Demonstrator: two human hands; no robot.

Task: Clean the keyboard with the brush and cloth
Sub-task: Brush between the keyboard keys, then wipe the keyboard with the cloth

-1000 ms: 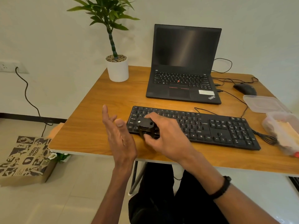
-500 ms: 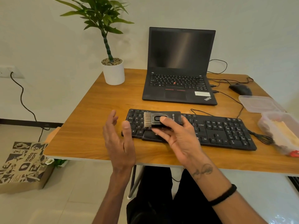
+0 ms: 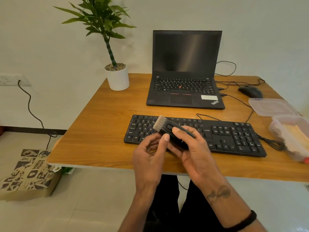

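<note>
Both hands held the brush (image 3: 168, 131) above the near left part of the keyboard (image 3: 225, 138): the right hand (image 3: 192, 148) wrapped its body, the left hand (image 3: 150, 153) pinched its side. Brushing seemingly hadn't begun; no cloth was visible.

We saw a wooden table (image 3: 103, 124) | on it: keyboard (image 3: 234, 136), laptop (image 3: 184, 91), potted plant (image 3: 117, 77), mouse (image 3: 250, 91), two plastic containers (image 3: 274, 107).
</note>
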